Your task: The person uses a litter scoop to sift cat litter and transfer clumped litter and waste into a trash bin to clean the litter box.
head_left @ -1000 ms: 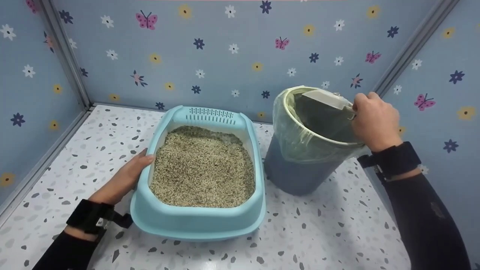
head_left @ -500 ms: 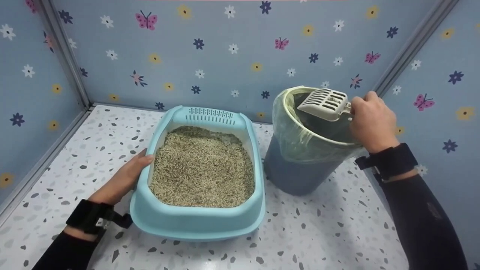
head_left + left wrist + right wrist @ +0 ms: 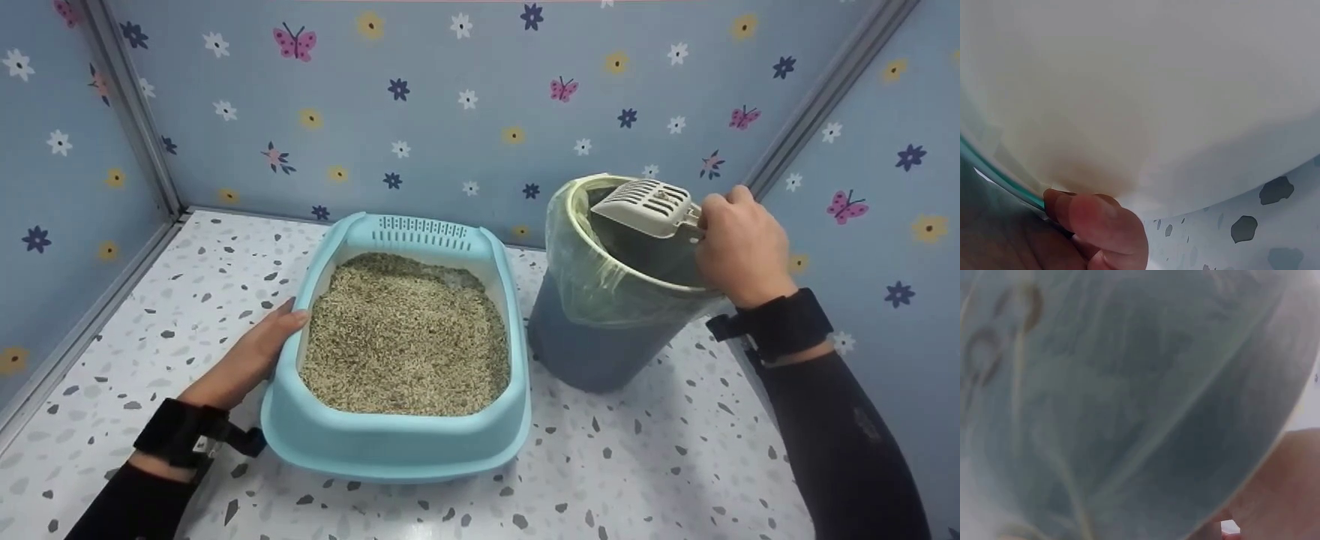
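Note:
A light blue litter box (image 3: 397, 450) holds sand-coloured granular litter (image 3: 405, 337). My left hand (image 3: 251, 349) grips its left rim, thumb on top; in the left wrist view the curled fingers (image 3: 1109, 225) show under the rim, against the box's pale outer wall (image 3: 1157, 84). My right hand (image 3: 744, 244) holds a pale slotted litter scoop (image 3: 649, 208) by its handle, which the fist mostly covers. The scoop is tilted over the mouth of a blue-grey bin (image 3: 585, 341), a few small bits on its slats. In the right wrist view the scoop is hidden.
A translucent yellow-green bag (image 3: 592, 289) lines the bin and folds down over its rim; it fills most of the right wrist view. The bin stands right of the box on a white speckled tabletop (image 3: 600, 480). Flowered panels (image 3: 465, 135) enclose the back and sides.
The right hand has turned the scoop from edge-on to showing its slotted face over the bin, then shifted it slightly left. The left hand and litter box have stayed put.

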`<action>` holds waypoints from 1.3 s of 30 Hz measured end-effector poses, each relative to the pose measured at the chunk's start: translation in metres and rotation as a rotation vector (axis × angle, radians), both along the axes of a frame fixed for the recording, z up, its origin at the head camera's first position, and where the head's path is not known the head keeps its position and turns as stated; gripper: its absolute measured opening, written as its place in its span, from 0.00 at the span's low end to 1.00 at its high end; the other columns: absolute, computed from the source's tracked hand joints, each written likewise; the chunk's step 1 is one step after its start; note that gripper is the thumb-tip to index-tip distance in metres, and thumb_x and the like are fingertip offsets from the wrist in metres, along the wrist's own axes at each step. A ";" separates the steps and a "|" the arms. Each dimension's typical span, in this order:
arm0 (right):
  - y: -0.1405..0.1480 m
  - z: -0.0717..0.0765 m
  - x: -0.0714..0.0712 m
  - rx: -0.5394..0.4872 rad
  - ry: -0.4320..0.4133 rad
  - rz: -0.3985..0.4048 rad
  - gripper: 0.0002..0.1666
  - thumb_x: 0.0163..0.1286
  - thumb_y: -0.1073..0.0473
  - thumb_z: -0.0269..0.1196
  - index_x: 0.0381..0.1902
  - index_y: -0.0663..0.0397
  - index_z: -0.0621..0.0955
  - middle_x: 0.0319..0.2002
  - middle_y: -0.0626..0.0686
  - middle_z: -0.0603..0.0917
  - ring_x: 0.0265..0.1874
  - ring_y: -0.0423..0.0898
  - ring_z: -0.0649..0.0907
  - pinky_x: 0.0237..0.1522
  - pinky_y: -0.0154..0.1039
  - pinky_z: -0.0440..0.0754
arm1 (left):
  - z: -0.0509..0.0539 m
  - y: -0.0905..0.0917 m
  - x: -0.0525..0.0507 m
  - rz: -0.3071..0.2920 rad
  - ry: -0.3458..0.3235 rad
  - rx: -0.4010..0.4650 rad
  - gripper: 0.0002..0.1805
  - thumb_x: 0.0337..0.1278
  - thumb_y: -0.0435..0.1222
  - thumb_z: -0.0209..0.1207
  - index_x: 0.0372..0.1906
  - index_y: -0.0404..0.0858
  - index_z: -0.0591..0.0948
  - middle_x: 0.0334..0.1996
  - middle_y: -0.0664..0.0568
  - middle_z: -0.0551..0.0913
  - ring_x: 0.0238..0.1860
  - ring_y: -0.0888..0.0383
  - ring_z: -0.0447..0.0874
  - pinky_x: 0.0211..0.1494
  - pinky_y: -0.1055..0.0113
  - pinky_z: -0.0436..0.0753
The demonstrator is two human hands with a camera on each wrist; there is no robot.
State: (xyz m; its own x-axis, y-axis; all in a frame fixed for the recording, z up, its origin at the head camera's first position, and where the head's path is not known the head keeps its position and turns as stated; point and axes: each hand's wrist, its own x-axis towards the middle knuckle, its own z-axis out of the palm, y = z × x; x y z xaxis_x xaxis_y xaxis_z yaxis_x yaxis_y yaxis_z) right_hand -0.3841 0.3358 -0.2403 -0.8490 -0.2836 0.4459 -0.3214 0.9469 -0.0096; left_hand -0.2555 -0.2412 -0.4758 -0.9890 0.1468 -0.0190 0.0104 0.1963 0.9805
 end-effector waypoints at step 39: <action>-0.143 -0.002 0.031 -0.225 -0.221 0.367 0.08 0.77 0.63 0.72 0.48 0.62 0.87 0.36 0.56 0.88 0.30 0.50 0.80 0.36 0.45 0.77 | -0.001 0.000 -0.001 -0.002 0.020 0.026 0.44 0.89 0.57 0.43 0.93 0.43 0.42 0.89 0.33 0.51 0.84 0.33 0.58 0.86 0.35 0.53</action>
State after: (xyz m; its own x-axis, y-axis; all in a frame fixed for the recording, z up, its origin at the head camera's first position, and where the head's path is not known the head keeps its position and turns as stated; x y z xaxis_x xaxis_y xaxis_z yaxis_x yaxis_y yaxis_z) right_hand -0.3528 0.1925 -0.2423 -0.7923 -0.4991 0.3510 -0.6009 0.7380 -0.3070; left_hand -0.2570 -0.2411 -0.4766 -0.9888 0.1492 0.0041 0.0299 0.1710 0.9848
